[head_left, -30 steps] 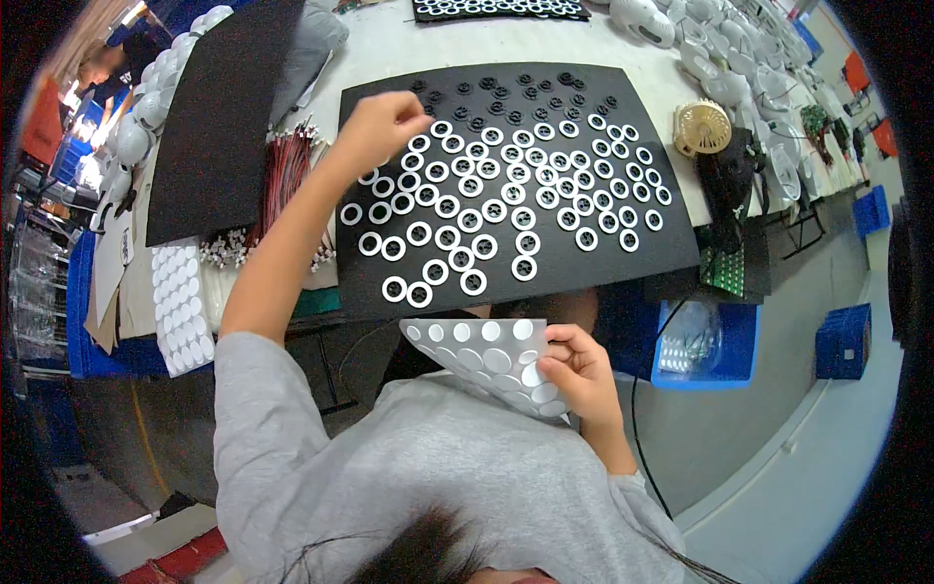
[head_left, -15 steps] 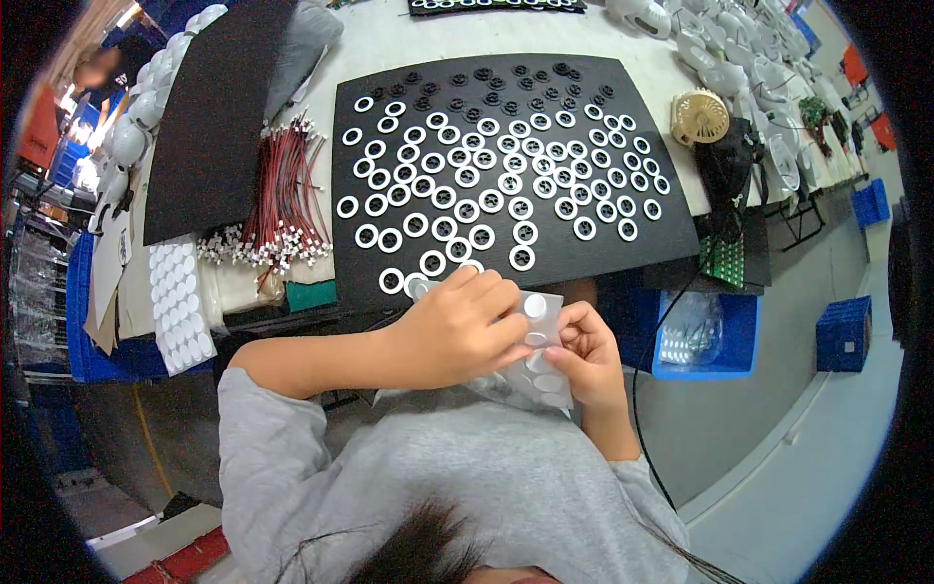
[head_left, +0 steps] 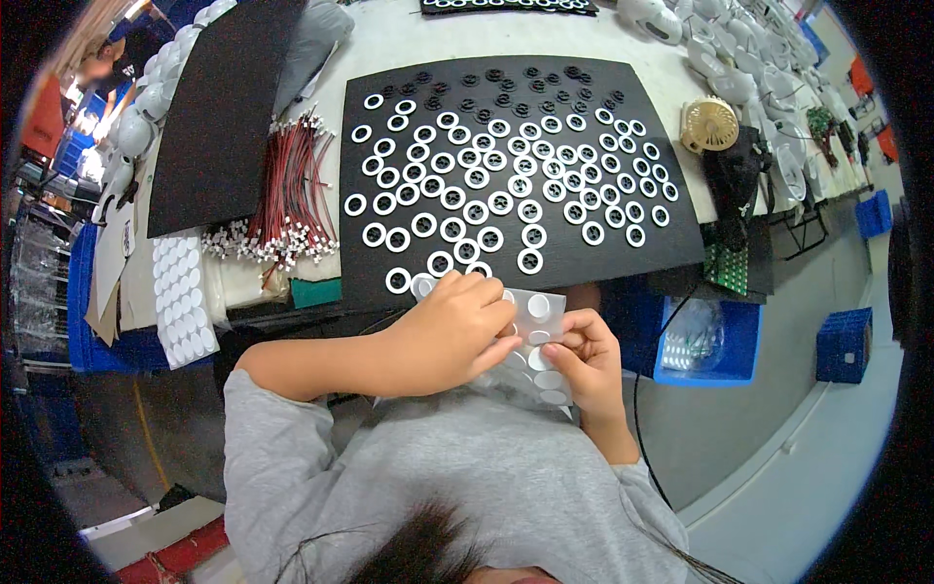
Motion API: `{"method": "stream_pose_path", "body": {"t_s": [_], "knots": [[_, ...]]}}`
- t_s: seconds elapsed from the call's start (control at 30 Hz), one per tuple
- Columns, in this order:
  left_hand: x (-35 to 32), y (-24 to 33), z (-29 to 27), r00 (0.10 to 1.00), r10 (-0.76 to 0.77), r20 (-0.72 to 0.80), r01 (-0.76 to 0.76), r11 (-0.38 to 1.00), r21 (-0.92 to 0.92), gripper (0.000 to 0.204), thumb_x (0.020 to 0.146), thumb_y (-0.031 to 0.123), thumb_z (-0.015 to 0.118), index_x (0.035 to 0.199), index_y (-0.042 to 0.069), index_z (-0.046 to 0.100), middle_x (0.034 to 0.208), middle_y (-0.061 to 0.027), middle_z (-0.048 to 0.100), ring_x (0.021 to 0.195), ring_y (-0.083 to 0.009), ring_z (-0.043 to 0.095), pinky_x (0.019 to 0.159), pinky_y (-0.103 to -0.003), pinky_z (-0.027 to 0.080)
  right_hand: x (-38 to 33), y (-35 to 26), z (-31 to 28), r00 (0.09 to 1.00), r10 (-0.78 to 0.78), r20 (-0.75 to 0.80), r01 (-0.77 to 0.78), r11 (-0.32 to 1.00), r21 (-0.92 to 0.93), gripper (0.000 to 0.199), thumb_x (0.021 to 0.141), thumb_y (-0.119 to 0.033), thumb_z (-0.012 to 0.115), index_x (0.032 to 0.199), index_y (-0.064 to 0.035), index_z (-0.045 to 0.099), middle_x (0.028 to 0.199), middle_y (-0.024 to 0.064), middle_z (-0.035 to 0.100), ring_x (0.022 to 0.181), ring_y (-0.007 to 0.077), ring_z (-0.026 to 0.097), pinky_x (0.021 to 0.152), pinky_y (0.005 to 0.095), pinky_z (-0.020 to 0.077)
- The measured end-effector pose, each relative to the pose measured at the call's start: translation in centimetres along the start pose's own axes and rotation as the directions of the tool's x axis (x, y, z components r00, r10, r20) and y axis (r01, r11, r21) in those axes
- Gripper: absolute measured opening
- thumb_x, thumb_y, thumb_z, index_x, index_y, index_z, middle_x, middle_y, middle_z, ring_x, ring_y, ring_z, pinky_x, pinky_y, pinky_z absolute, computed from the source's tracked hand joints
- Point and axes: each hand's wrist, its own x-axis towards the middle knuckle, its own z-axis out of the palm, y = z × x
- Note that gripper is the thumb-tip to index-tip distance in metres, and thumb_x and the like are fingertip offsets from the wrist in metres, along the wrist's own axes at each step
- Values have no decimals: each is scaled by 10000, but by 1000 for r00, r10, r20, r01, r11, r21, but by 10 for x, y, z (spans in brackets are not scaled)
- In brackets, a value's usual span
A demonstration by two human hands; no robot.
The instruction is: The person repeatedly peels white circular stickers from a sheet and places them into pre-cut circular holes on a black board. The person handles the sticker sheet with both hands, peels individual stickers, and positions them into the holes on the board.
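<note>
Sheet: translucent sheet [head_left: 551, 319] w/ rows of white discs was up in both hands, btwn the torso and the near edge of the black board; its lower part sagged twd the grey shirt [head_left: 467, 448].
R hand: right hand [head_left: 589, 370] had thumb + index fingers clamped on the sheet's R side, approx. midway down.
L hand: left hand [head_left: 457, 326] lay back-up across the sheet's L part, forearm in from L; fingers bent, tips partly hidden, so couldn't tell if they gripped a disc or the sheet.
Board: black board [head_left: 623, 255] sat on the white counter [head_left: 409, 44], just beyond the hands.
Ringed pcs: many white-ringed pcs [head_left: 529, 272] covered the board's mid + near L area, some touching, most apart.
Plain pcs: black round pcs [head_left: 494, 75] w/o rings grouped along the far edge.
L side: red-black wire bundle [head_left: 292, 185] w/ white plugs; 2nd disc sheet [head_left: 183, 307] hung over the counter's near edge; tall black panel [head_left: 219, 117] behind.
R side: small tan fan [head_left: 709, 125] near the board's R edge; white housings [head_left: 650, 19] piled farther back.
Below R: blue bin [head_left: 708, 376] w/ clear plastic inside.
</note>
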Motion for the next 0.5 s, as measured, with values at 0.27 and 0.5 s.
{"method": "stream_pose_path", "body": {"t_s": [0.27,0.5], "knots": [[9,-22,-34,985,-36,169,95,930,-355,117,716,126,538,727,12,520,648,-77,493,578,-160,497,520,-261,389,1,-5,-9,999,-23,-27,25,996,84,214,709,58,509,896,-5,426,816,101,574,722,114,555,620,206,433],[59,-111,-90,969,-161,-189,149,986,-77,133,716,142,555,706,10,540,595,-6,483,533,-75,422,487,-216,347,0,0,-21,994,-30,-100,42,992,119,219,700,48,521,892,8,422,835,125,569,729,137,564,639,225,447]]}}
